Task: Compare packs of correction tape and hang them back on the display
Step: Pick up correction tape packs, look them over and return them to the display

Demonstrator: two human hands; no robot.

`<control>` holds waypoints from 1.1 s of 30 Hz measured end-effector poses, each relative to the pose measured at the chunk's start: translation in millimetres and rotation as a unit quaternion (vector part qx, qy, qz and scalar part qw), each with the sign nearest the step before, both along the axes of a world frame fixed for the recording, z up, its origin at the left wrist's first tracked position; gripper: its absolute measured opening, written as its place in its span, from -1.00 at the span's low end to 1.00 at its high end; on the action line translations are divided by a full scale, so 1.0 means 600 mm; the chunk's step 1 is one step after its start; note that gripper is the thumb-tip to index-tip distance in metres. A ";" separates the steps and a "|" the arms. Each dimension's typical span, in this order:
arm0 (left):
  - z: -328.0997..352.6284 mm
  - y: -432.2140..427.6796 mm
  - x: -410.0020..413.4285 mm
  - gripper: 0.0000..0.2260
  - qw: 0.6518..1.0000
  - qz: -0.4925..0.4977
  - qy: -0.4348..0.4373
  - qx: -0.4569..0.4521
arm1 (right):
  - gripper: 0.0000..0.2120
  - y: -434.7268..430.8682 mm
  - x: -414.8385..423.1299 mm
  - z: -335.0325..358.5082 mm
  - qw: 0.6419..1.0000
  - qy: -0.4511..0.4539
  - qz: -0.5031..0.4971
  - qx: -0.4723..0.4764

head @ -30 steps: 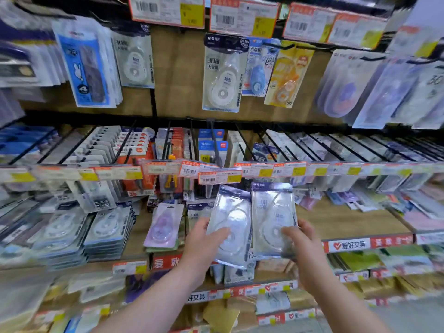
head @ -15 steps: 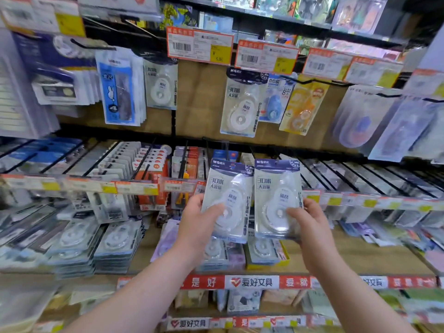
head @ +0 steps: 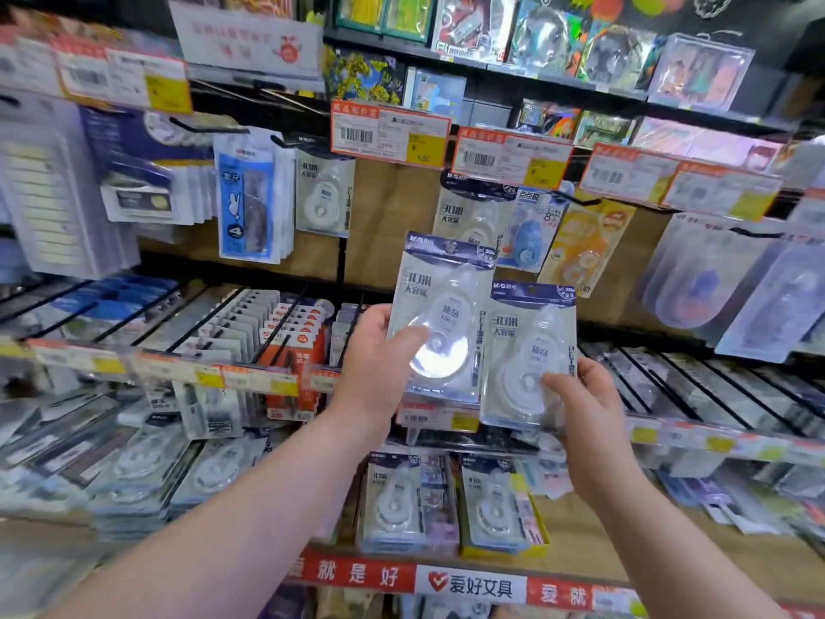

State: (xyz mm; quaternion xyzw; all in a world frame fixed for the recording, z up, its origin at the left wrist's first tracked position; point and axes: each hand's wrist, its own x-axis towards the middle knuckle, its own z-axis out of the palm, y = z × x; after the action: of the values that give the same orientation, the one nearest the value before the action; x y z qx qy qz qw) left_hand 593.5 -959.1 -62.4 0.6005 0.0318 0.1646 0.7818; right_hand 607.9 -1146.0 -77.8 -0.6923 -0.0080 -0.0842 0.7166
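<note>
Two matching white correction tape packs with dark blue headers are held up in front of the display. My left hand point(head: 377, 364) grips the left pack point(head: 442, 306) by its lower left side, thumb across the blister. That pack is raised higher, its top just below a hanging pack of the same kind point(head: 468, 207) on its hook. My right hand point(head: 580, 413) grips the right pack point(head: 529, 346) at its lower right corner. The two packs overlap slightly at their inner edges.
Price tags point(head: 388, 134) hang on hook ends above the pegboard point(head: 393, 216). Blue point(head: 529, 234) and orange point(head: 585, 243) tape packs hang to the right. A rack of long metal hooks point(head: 268, 323) juts out at mid height. More tape packs point(head: 402, 502) stand on the lower shelf.
Both hands have risen with the packs toward the upper hooks. The left pack has moved higher than the right one, and the view has tilted upward.
</note>
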 end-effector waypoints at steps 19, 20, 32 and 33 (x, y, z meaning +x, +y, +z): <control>0.084 -0.058 0.057 -0.91 0.999 0.006 -0.052 0.014 | -0.78 -0.021 0.028 -0.016 1.000 0.012 0.000 0.001; 0.086 -0.060 0.056 -0.92 0.998 0.012 -0.053 0.018 | -0.79 -0.020 0.029 -0.017 1.000 0.014 -0.002 0.000; 0.104 -0.070 0.046 -0.90 0.997 0.039 -0.058 0.040 | -0.60 -0.017 0.033 -0.031 0.999 0.035 0.009 0.003; 0.100 -0.070 0.046 -0.91 0.997 0.040 -0.059 0.038 | -0.62 -0.018 0.032 -0.031 0.999 0.033 0.011 0.002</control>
State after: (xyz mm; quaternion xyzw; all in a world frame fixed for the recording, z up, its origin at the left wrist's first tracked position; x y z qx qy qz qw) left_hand 620.9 -1001.0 -2.3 0.6171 0.0036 0.2321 0.7519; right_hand 627.4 -1156.8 -96.6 -0.6931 0.0086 -0.0533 0.7189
